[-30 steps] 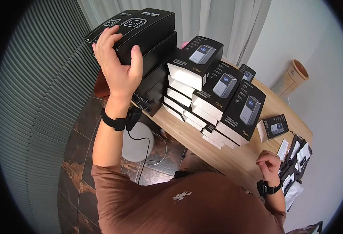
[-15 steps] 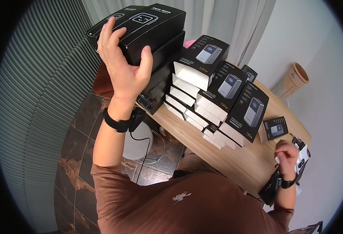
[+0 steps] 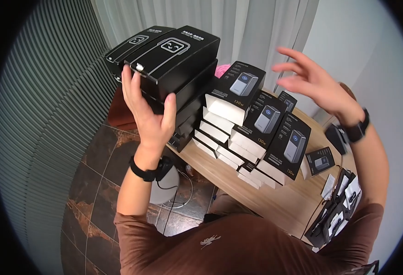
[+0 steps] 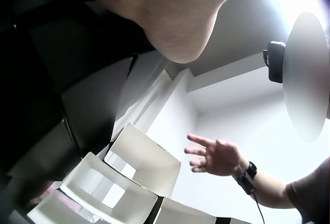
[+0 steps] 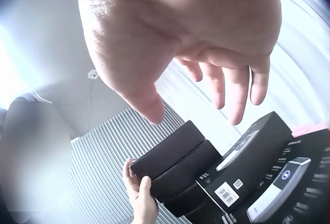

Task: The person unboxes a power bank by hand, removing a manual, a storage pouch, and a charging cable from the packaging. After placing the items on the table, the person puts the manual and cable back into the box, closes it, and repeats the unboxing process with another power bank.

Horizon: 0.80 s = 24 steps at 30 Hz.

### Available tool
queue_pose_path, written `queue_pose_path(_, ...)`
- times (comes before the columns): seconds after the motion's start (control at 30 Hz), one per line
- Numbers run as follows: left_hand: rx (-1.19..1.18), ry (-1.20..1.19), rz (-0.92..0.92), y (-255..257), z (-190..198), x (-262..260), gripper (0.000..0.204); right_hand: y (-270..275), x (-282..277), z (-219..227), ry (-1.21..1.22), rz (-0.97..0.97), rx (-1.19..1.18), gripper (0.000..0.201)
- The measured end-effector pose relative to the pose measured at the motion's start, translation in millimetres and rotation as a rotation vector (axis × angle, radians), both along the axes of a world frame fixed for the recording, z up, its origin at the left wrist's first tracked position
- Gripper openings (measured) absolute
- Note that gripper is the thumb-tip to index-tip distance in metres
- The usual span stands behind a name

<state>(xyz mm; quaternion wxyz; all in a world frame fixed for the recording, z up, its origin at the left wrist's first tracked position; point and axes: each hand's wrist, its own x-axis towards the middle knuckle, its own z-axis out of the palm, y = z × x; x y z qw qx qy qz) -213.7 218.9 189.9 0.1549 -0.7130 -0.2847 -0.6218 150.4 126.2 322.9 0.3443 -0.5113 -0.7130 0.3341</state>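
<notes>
A large black box (image 3: pixel 178 52) with a smiling-screen print tops the stack at the far left of the table. My left hand (image 3: pixel 153 121) is at its near end, fingers extended along the box and thumb apart; the right wrist view also shows the left hand (image 5: pixel 143 199) there. My right hand (image 3: pixel 318 85) is raised in the air beyond and right of the smaller boxes, fingers spread, holding nothing. A black box with a power bank print (image 3: pixel 240 85), marked 130W, lies on the stack nearest the large boxes. White open ends (image 4: pixel 147 154) show in the left wrist view.
More power bank boxes (image 3: pixel 288 142) are piled on the wooden table (image 3: pixel 220 172). One small box (image 3: pixel 320 162) stands apart at the right, near dark pouches with white labels (image 3: pixel 336 211). A round stool (image 3: pixel 165 190) stands below the table edge. Curtains (image 3: pixel 252 32) hang behind.
My right hand has gone from the pouches at the right up and across to the far side of the smaller boxes. My left hand stays at the large box's near end.
</notes>
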Motion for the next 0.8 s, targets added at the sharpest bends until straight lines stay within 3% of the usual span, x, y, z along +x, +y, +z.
queue_pose_path(0.07, -0.023, -0.100, -0.130, 9.5, -19.4, -1.2, 0.093, 45.8, -18.6, -6.5, -0.032, 0.011, 0.047, 0.092)
queue_pose_path(0.23, -0.073, -0.029, -0.088, 13.8, -38.8, -5.2, 0.097, 107.3, -88.6, -21.9, 0.023, -0.077, -0.058, 0.094)
queue_pose_path(0.33, -0.106, -0.048, -0.103, 15.4, -42.6, -5.3, 0.097, 125.7, -106.1, -27.2, 0.066, -0.004, -0.131, 0.092)
queue_pose_path(0.53, -0.131, -0.083, -0.176, 14.1, -42.6, 0.3, 0.096, 118.8, -115.2, -29.8, 0.302, 0.081, -0.130, 0.076)
queue_pose_path(0.63, -0.114, -0.100, -0.193, 16.6, -45.2, -1.1, 0.095, 119.1, -113.0, -32.0, 0.211, 0.125, -0.110, 0.084)
queue_pose_path(0.8, 0.041, -0.072, -0.162, 1.7, -33.5, 2.5, 0.092, 86.3, -123.7, -19.9, 0.267, 0.020, -0.170, 0.107)
